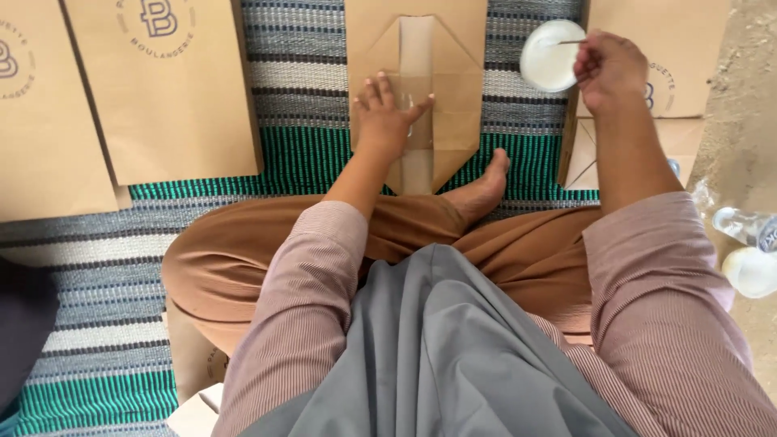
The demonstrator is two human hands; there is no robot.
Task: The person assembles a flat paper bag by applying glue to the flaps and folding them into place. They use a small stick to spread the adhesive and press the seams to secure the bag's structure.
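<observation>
From the head view, the left hand (387, 113) lies flat, fingers spread, pressing a folded brown paper bag (421, 89) on the striped mat (307, 154). The right hand (609, 71) has its grip pinched on a thin stick (566, 42) dipped into a small white bowl (547, 58).

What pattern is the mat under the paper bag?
Woven mat: grey, white and dark stripes with green bands; head view.
</observation>
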